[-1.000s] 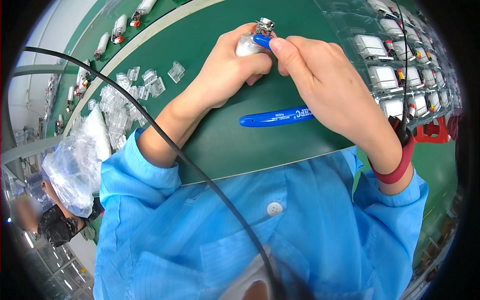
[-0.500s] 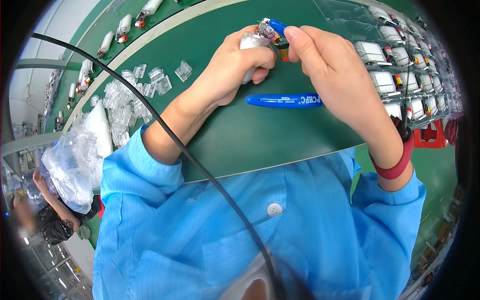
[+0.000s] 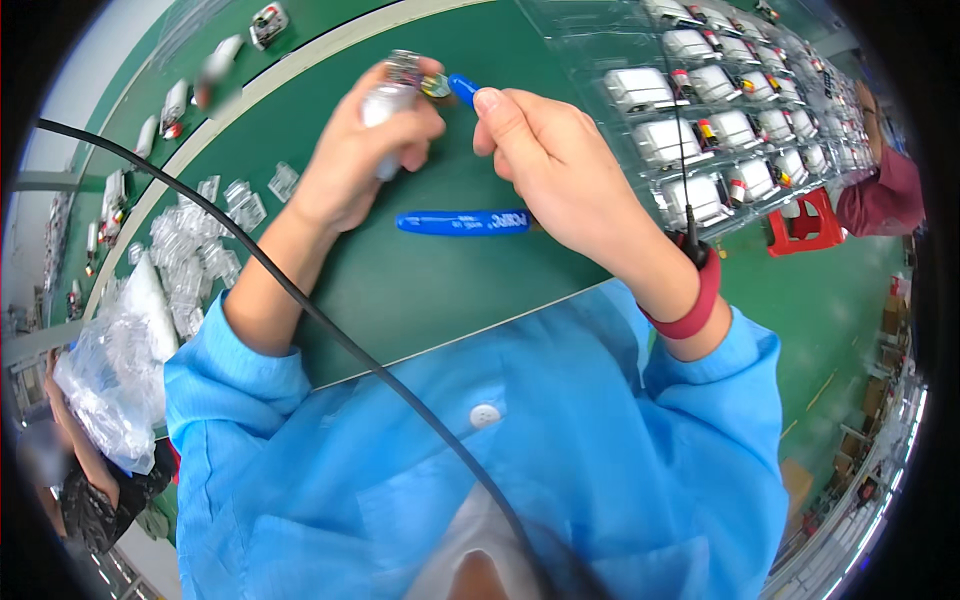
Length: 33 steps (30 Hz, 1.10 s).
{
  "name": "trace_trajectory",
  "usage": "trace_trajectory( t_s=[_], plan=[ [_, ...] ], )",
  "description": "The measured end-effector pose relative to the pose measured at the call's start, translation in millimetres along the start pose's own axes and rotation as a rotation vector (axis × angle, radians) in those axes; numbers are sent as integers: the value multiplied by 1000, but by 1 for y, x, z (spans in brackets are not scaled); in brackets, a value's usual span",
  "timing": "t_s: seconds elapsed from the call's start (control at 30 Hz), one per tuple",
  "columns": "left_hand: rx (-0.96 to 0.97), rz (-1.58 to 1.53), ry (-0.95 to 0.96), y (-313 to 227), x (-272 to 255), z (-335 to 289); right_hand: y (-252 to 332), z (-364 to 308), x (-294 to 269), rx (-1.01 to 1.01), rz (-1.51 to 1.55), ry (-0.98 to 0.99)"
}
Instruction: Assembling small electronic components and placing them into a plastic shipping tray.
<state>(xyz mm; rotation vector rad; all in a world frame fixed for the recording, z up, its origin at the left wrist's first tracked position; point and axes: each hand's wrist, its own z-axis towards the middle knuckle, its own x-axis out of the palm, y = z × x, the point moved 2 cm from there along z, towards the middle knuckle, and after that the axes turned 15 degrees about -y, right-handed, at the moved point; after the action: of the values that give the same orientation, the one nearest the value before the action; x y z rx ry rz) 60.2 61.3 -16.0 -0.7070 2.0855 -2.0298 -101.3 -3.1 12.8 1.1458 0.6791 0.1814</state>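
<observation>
Smooth green covers the bench [image 3: 420, 300], where someone in a blue smock [image 3: 400, 470] works, a pale strip [image 3: 300, 62] curving along its far edge. Near that edge, the left hand [image 3: 350, 155], a little blurred, is clenched around a white tube [image 3: 388, 103]; its long axis runs away from the near edge, and the end with small metal parts [image 3: 404, 66] points to the far one. Thumb and fingers of the right hand [image 3: 560, 170] pinch a blue handle [image 3: 463, 88], its rounded tip aimed at that end; whether they touch, I cannot tell. Lower, a second, glossy blue handle [image 3: 450, 222] points to the bench's left edge and disappears beneath the right hand. Clear plastic pieces [image 3: 180, 245] lie heaped toward the left edge beside a crinkled bag [image 3: 115, 385]; see-through trays [image 3: 565, 50] of white packs [image 3: 640, 88] fill the right side, with a red stool [image 3: 825, 212] beyond.
</observation>
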Motion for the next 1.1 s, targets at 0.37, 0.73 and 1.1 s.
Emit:
trace_trajectory(
  t_s=[0.37, 0.73, 1.1],
  plan=[
    [-49, 12, -191, -14, -8, 13, -11, 0, -54, -526, -464, -298],
    [766, 1013, -574, -34, -45, 199, -81, 62, -168, -63, -664, -153],
    [1240, 922, -40, -45, 58, 104, -41, 57, -152, -485, -676, -142]
  ],
)
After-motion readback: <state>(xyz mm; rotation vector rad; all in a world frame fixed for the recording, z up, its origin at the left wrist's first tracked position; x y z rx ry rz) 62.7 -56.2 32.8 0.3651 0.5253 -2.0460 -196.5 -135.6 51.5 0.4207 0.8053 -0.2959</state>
